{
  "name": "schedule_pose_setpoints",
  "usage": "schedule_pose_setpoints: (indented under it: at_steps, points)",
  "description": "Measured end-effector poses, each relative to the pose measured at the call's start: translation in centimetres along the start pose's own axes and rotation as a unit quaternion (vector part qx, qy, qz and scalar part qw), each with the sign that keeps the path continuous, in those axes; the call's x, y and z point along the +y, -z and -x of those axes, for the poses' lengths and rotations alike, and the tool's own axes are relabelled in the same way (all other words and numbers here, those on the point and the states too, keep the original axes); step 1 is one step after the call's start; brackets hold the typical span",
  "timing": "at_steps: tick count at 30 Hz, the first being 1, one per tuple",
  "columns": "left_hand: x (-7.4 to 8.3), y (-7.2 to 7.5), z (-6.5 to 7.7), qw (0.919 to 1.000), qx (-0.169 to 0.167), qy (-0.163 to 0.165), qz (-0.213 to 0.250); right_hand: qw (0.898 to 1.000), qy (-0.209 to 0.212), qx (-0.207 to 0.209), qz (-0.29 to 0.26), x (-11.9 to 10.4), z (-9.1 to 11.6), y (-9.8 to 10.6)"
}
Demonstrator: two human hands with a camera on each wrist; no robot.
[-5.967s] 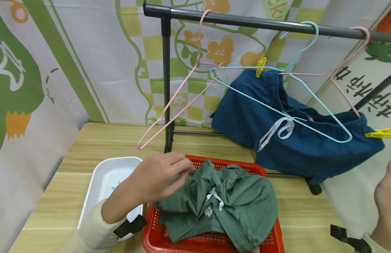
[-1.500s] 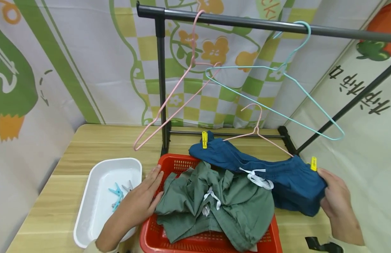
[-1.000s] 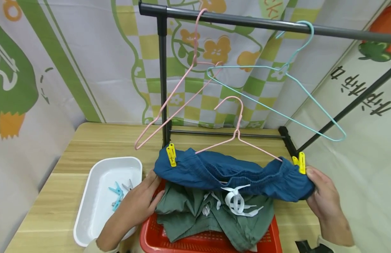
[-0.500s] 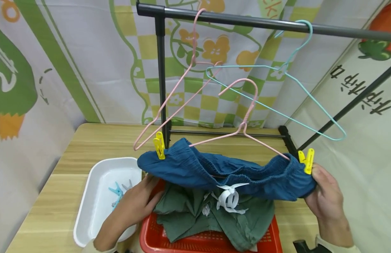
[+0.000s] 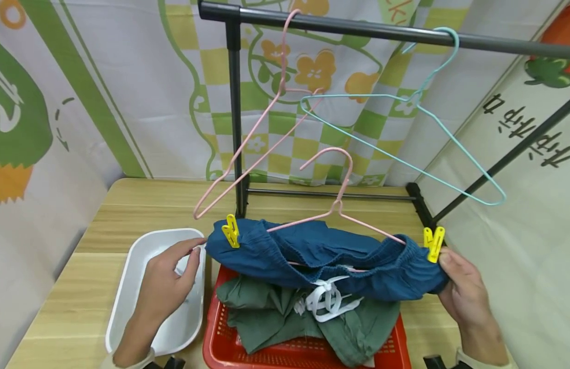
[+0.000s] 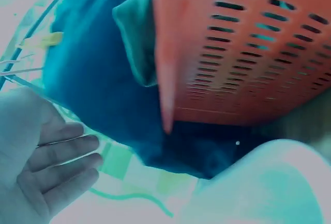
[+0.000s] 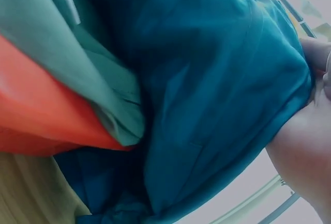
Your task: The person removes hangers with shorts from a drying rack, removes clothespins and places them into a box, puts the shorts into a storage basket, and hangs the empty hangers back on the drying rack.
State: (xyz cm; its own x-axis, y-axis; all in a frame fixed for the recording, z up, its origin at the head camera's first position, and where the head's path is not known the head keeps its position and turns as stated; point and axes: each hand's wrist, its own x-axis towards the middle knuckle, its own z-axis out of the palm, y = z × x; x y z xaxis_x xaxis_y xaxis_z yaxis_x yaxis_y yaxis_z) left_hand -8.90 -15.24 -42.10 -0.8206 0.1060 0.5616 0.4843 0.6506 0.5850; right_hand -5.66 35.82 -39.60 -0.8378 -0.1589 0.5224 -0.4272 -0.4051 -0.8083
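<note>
Blue shorts [image 5: 262, 261] with a white drawstring are held over the basket, fixed to a pink hanger [image 5: 348, 171] by a yellow clothespin [image 5: 231, 233] on the left and yellow clothespins [image 5: 435, 246] on the right. My right hand [image 5: 467, 292] grips their right end, just below the pins; its fingertips are hidden behind the cloth. Over the white tray is my left hand [image 5: 162, 284], fingertips beside the shorts' left end. The left wrist view shows that hand's fingers [image 6: 62, 151] loosely bent and holding nothing. Underneath, green shorts [image 5: 280, 328] lie in a red basket [image 5: 213, 328].
A black rack's top bar [image 5: 359, 31] carries an unloaded pink hanger [image 5: 257, 133] and a light blue hanger [image 5: 451, 133]. The white tray [image 5: 128, 287] stands left of the basket on the wooden table [image 5: 82, 287]. Printed curtains [image 5: 142, 77] hang behind.
Six seconds ago the blue shorts' hanger hung on the rack; now it is off, over the basket. In the last half second my left hand moved left off the basket's edge, and the hanger sank slightly.
</note>
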Motion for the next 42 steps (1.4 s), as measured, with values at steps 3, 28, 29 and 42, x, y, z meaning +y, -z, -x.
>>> schedule_pose_setpoints:
  at_steps: [3,28,29,42]
  points:
    - [0.5,0.3,-0.3,0.9970,-0.007,0.013,0.076,0.999,-0.003,0.014,0.029,0.1,0.2,-0.1]
    - [1.3,-0.5,-2.5,0.9150,-0.160,0.063,0.365,0.972,0.002,0.028,0.232,0.7,1.1,0.3]
    - [1.3,-0.4,-2.5,0.9141,-0.162,0.064,0.366,0.970,-0.001,0.030,0.240,0.7,1.1,0.2]
    - [0.9,-0.3,-2.3,0.9149,-0.160,0.082,0.361,0.966,-0.015,0.037,0.254,1.0,1.1,0.1]
